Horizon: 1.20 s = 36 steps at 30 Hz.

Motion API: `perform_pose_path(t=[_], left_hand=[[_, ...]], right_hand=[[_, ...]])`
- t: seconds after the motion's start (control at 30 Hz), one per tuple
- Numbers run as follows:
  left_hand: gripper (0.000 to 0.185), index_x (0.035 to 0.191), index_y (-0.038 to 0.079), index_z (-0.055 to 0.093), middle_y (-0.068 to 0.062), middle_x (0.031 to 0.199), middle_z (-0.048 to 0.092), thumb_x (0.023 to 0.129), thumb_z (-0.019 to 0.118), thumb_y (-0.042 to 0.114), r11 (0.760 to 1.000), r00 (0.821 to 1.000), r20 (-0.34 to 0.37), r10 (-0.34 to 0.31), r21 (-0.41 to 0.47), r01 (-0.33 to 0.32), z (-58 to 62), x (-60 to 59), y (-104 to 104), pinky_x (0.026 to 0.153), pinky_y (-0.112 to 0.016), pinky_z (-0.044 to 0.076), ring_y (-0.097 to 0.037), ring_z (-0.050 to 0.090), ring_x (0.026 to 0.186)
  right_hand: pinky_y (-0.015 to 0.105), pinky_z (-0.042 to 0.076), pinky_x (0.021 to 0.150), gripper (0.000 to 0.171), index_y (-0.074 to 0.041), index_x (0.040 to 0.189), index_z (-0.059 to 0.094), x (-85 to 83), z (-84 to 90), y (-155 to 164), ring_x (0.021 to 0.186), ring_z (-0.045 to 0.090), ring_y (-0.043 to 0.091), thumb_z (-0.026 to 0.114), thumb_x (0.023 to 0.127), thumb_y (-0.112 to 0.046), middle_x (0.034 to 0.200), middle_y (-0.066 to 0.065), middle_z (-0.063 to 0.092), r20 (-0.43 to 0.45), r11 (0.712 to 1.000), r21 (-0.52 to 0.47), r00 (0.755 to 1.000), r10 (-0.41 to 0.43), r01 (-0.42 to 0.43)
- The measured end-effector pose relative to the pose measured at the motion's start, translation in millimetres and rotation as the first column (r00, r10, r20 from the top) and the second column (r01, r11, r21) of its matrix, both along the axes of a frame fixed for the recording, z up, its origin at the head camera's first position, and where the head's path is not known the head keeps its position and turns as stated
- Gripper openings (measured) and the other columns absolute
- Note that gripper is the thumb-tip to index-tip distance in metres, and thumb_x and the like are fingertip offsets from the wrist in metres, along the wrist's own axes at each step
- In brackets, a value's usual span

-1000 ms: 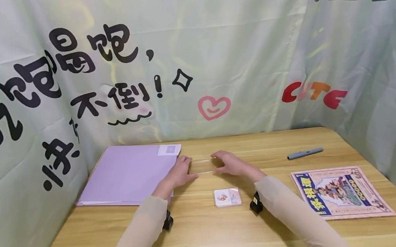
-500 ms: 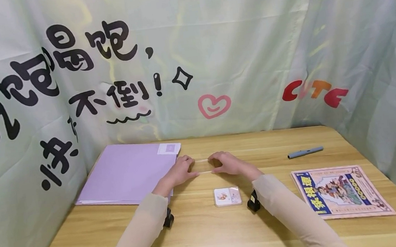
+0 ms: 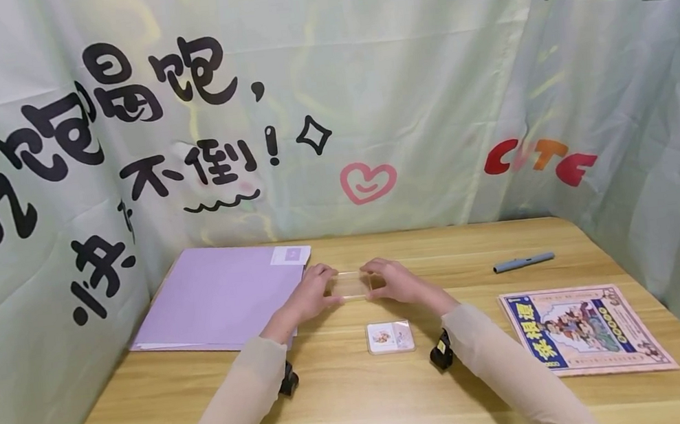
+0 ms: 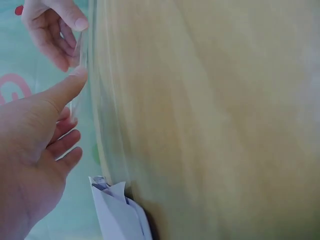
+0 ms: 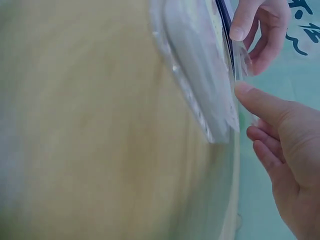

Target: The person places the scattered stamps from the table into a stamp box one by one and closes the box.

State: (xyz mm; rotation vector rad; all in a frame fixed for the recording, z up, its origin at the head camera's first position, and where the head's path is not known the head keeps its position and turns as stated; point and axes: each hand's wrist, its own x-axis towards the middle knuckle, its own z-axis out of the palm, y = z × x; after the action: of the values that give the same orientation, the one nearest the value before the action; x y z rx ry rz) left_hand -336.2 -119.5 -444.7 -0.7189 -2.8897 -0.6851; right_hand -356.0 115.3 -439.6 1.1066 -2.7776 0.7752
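Observation:
Both hands hold a clear, rectangular plastic piece (image 3: 350, 285) by its opposite short ends, above the back middle of the table. My left hand (image 3: 311, 294) pinches the left end between thumb and fingers, beside the purple folder (image 3: 230, 296). My right hand (image 3: 400, 282) pinches the right end the same way. In the left wrist view the clear piece (image 4: 84, 52) appears thin, nearly edge-on, between the two thumbs. Nearer than the hands, a small flat clear case (image 3: 390, 337) with a printed picture card lies on the table.
A blue-grey pen (image 3: 524, 262) lies at the right. Nearer the right edge is a pink illustrated booklet (image 3: 589, 331), apparently in a clear sleeve in the right wrist view. A printed curtain (image 3: 418, 128) hangs behind and at both sides of the table (image 3: 360, 403).
My hands first drew a little closer together, then parted slightly, the right hand shifting right. More of the clear piece shows between them now. The things on the table have stayed put.

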Motion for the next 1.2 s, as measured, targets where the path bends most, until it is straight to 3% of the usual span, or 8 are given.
perform_pose_path(t=[0.3,0.67,0.9,1.2], left_hand=[[0.062,0.132,0.001,0.055,-0.012,0.128,0.055,0.082,0.078,0.031,1.000,0.994,-0.108,-0.026,0.006,0.027,4.0,14.6,7,0.107,-0.042,0.044,-0.028,0.050,0.123],[0.061,0.129,0.002,0.057,-0.009,0.126,0.055,0.082,0.079,0.032,0.994,0.985,-0.139,-0.105,0.001,0.106,11.2,40.2,20,0.103,-0.037,0.048,-0.024,0.051,0.120],[0.063,0.128,0.004,0.057,-0.007,0.127,0.055,0.080,0.079,0.038,0.991,0.988,-0.082,-0.132,-0.030,0.130,13.7,55.0,29,0.109,-0.037,0.044,-0.024,0.050,0.124],[0.064,0.122,0.005,0.058,-0.005,0.121,0.057,0.077,0.080,0.045,0.985,0.986,-0.020,-0.164,-0.054,0.163,9.9,67.9,37,0.106,-0.034,0.046,-0.021,0.052,0.120]], right_hand=[[0.043,0.050,0.101,0.060,0.007,0.132,0.054,14.0,6.9,13,0.117,0.060,0.034,0.078,0.081,-0.014,0.128,0.020,0.059,-0.111,0.999,-0.008,0.993,0.051,-0.052],[0.043,0.053,0.095,0.058,0.004,0.130,0.057,41.5,16.3,36,0.111,0.061,0.031,0.079,0.081,-0.017,0.123,0.016,0.059,-0.084,0.996,0.021,0.993,0.085,-0.083],[0.044,0.053,0.094,0.055,0.001,0.126,0.060,58.6,19.7,48,0.109,0.061,0.029,0.079,0.081,-0.023,0.122,0.014,0.060,-0.048,0.994,0.046,0.994,0.102,-0.100],[0.044,0.052,0.096,0.055,-0.002,0.126,0.061,74.5,16.4,59,0.111,0.061,0.028,0.079,0.080,-0.026,0.121,0.011,0.060,0.020,0.990,0.064,0.992,0.127,-0.128]])
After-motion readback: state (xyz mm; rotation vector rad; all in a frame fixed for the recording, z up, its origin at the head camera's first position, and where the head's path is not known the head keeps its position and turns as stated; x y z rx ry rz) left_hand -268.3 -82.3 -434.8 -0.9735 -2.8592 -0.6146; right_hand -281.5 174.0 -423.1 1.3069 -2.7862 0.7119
